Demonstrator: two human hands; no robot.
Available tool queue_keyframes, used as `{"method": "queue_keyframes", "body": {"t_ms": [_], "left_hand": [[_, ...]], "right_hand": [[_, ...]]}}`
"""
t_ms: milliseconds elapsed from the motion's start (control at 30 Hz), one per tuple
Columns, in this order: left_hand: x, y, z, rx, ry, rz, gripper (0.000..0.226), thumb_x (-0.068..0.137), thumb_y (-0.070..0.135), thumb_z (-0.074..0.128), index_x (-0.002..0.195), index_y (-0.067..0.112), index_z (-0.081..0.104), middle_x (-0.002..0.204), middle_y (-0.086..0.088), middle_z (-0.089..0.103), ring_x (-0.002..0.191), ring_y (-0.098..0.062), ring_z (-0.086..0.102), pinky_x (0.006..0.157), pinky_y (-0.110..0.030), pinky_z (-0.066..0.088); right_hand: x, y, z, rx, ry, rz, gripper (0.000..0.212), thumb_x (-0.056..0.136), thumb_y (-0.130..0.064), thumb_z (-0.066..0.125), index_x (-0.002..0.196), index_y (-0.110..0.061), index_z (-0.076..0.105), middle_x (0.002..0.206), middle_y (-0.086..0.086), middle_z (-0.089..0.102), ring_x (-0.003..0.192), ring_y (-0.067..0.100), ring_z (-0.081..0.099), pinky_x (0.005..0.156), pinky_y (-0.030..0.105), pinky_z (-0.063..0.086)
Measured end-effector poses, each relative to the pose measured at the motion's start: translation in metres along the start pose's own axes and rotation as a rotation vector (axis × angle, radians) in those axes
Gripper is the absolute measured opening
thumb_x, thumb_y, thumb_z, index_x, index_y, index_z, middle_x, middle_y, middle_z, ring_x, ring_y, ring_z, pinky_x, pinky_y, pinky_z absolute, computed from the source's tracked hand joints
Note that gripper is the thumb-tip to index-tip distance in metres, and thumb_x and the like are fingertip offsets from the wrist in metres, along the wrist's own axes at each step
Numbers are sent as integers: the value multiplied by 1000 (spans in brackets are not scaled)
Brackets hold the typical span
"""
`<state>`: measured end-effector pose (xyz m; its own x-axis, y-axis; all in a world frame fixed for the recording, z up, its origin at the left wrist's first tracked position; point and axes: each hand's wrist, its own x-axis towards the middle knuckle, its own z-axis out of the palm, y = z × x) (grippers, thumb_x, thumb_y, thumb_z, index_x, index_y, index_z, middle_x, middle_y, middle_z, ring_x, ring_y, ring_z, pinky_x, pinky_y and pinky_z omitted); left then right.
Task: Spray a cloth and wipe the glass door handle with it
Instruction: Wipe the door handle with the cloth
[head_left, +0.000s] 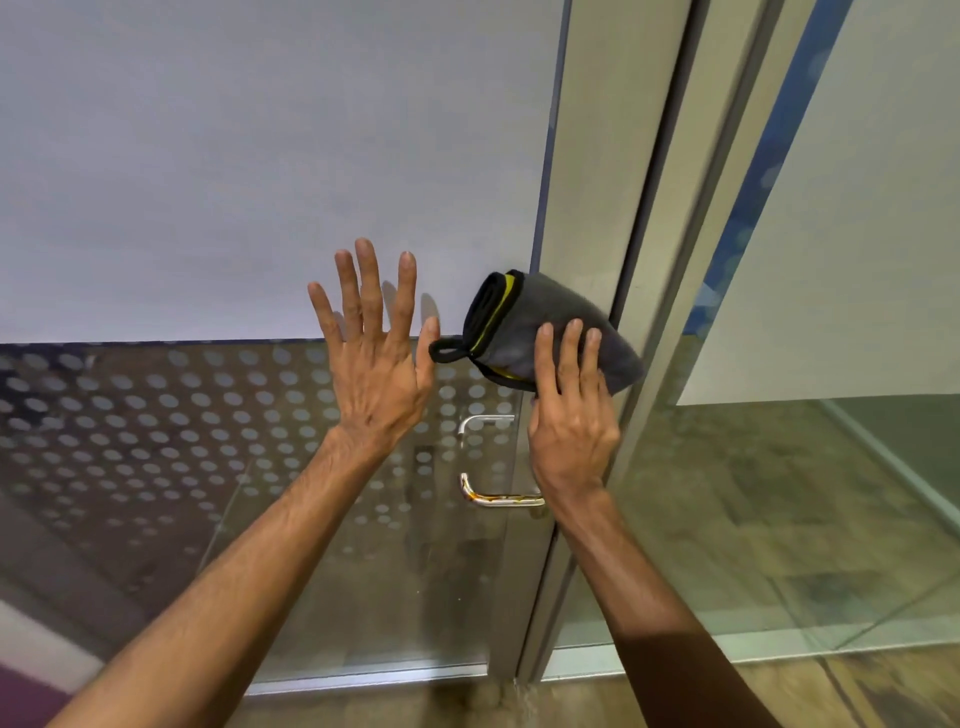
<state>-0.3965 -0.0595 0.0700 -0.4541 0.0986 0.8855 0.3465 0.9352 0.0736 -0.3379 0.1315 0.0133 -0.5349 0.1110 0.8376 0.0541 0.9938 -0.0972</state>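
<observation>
A folded grey cloth (545, 322) with black and yellow edging and a small loop is pressed against the glass door's right edge. My right hand (571, 415) lies over its lower part, fingers holding it to the door. My left hand (374, 358) is spread flat on the glass with nothing in it, just left of the cloth. Below both hands sits the chrome door handle (493, 500), a bent bar with a matching bar (480, 422) showing through the glass. My right wrist covers the handle's right end. No spray bottle is in view.
The glass door (208, 182) is frosted above and dotted lower down. A metal door frame (649, 208) runs down to the right of the cloth, with another glass panel (857, 260) beyond it. Wood-look floor (779, 519) shows below.
</observation>
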Motion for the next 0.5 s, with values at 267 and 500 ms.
{"method": "queue_keyframes", "body": {"t_ms": [267, 500], "left_hand": [[-5, -6, 15, -18, 2, -1, 66, 109, 42, 41, 163, 13, 15, 165, -31, 17, 154, -34, -3, 124, -65, 0], [-7, -6, 22, -32, 6, -15, 71, 109, 44, 39, 161, 20, -2, 166, -30, 15, 154, -21, -23, 124, -64, -2]], "right_hand": [[-44, 6, 17, -58, -90, -74, 63, 94, 6, 46, 154, -14, 44, 159, 14, 42, 148, 34, 37, 111, 50, 46], [-74, 9, 18, -72, -343, -81, 57, 93, -3, 49, 149, -12, 51, 154, 17, 50, 142, 37, 47, 103, 51, 54]]}}
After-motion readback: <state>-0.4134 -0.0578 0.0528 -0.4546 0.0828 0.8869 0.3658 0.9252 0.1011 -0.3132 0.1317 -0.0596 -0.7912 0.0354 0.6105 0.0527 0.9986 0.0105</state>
